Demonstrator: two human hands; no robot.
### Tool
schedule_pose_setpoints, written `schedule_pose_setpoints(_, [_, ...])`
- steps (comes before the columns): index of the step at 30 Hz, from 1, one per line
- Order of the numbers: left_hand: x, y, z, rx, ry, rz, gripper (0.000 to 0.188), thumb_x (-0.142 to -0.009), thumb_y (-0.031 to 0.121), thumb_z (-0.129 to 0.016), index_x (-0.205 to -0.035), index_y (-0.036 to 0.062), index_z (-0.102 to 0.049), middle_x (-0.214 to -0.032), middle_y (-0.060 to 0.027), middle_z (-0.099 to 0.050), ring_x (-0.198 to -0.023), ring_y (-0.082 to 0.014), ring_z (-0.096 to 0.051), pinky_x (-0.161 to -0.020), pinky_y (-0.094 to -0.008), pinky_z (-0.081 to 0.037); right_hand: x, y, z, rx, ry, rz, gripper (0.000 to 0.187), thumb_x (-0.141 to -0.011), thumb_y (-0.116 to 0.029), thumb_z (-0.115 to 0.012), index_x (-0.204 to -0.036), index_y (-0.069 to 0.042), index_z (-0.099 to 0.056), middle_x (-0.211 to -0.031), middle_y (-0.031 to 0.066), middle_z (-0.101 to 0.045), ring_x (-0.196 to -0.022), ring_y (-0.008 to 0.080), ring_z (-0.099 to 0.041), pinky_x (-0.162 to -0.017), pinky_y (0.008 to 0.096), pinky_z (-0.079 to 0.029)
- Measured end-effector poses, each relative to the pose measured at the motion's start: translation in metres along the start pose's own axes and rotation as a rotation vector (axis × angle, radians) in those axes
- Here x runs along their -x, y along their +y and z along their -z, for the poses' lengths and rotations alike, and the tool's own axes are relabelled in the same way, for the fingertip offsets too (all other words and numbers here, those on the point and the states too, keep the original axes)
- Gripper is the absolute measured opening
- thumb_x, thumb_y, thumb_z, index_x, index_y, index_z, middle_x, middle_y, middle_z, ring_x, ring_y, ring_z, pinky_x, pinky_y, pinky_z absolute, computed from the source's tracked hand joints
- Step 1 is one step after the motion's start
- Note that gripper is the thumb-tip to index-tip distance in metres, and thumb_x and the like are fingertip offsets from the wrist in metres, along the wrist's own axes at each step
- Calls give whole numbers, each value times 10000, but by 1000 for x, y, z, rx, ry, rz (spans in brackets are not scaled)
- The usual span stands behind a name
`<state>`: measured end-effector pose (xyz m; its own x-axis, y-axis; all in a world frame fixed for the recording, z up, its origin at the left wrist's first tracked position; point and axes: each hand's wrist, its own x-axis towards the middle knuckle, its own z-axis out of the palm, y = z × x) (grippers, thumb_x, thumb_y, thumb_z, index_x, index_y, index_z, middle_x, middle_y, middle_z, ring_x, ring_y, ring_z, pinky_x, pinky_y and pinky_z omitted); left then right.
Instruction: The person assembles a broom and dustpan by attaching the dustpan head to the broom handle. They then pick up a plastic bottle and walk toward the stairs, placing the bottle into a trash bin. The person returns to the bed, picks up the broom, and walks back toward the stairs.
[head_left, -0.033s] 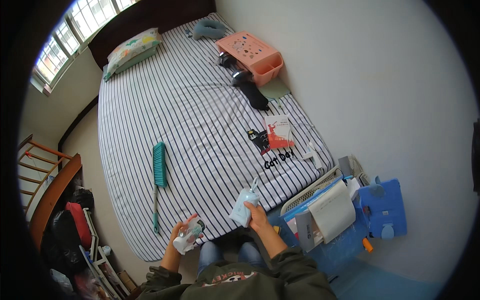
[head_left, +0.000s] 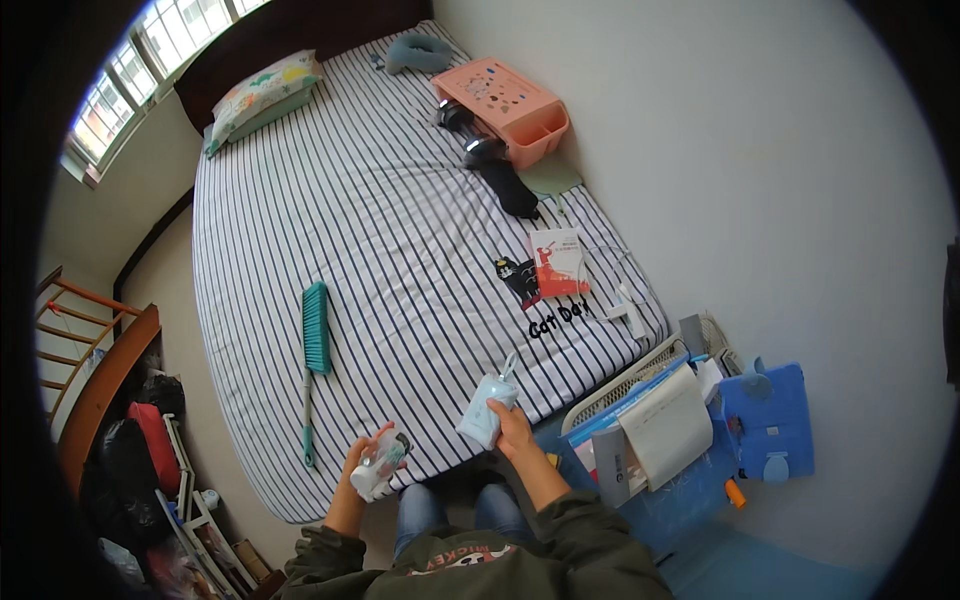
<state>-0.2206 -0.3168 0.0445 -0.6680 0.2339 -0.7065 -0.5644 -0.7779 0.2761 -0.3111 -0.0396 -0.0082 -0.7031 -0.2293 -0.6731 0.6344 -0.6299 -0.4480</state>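
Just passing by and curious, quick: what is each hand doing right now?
Left hand: closed on a small white bottle.
Right hand: closed on a pale blue pouch at the bed edge.

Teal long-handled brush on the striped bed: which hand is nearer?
Left. The left hand sits just right of the teal long-handled brush, near its handle tip; the right hand is farther right.

light: even daylight, bright | source: window point(head_left: 150, 70) up-left of the striped bed point(head_left: 400, 260), panes blown out white | shadows: soft, faint beside the bed | distortion: strong fisheye, bed edges bow, black vignette around the rim | focus: sharp at the bed, softer toward the rim
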Motion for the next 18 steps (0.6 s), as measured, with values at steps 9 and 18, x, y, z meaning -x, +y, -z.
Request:
schedule_pose_setpoints(9, [-171,15,85,-10,372,145,788,-721,422,-671,-1269,6,-286,-1085,-255,-461,-689,-306,-633,-304,-210,-434,-192,53,44,-166,98,24,493,-844,-120,-607,-1284,-52,-393,-1230,105,-469,-1142,258,-451,-973,404,-368])
schedule_pose_setpoints(18, [-235,81,107,-234,475,104,612,-826,317,-606,-1274,-9,-345,-1080,-211,-535,-829,-293,-620,-614,-347,-563,-252,-5,111,681,651,376,100,-802,-45,-527,-859,-8,-600,-721,82,-609,-580,168,-582,-512,268,-466])
